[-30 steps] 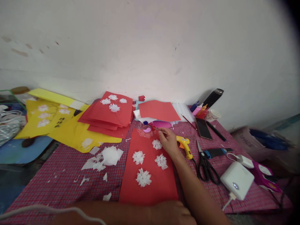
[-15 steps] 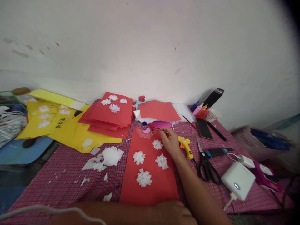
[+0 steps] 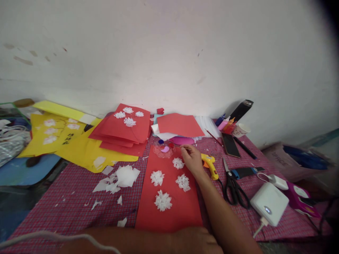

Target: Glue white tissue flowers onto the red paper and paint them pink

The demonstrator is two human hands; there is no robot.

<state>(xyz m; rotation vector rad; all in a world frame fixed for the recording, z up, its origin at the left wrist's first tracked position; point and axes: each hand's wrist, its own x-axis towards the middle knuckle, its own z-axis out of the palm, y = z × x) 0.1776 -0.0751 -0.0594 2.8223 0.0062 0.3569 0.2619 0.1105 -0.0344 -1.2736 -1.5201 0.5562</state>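
Note:
A red sheet [image 3: 169, 215] lies before me, bearing several white crumpled-paper flowers [image 3: 162, 200]. At its far end sits a clear round palette [image 3: 158, 152] with pink, blue and red paint. My right hand [image 3: 192, 158] pinches a thin brush [image 3: 185, 148], its tip near the red paint at the palette's right side. My left forearm crosses the near edge of the sheet, and my left hand [image 3: 197, 241] rests at the bottom, seen from the back; whether it holds anything is hidden.
Right of the sheet are a yellow glue gun [image 3: 210, 165], black scissors [image 3: 234, 190], a phone [image 3: 230, 144] and a white power bank [image 3: 269, 203]. Paper scraps [image 3: 127, 176], stacked red sheets [image 3: 122, 132] and yellow sheets [image 3: 79, 151] lie left. A wall stands behind.
The palette has turned, so its blue paint now sits further back and left. The brush tip has drawn slightly away from the red paint. My left hand has hardly moved.

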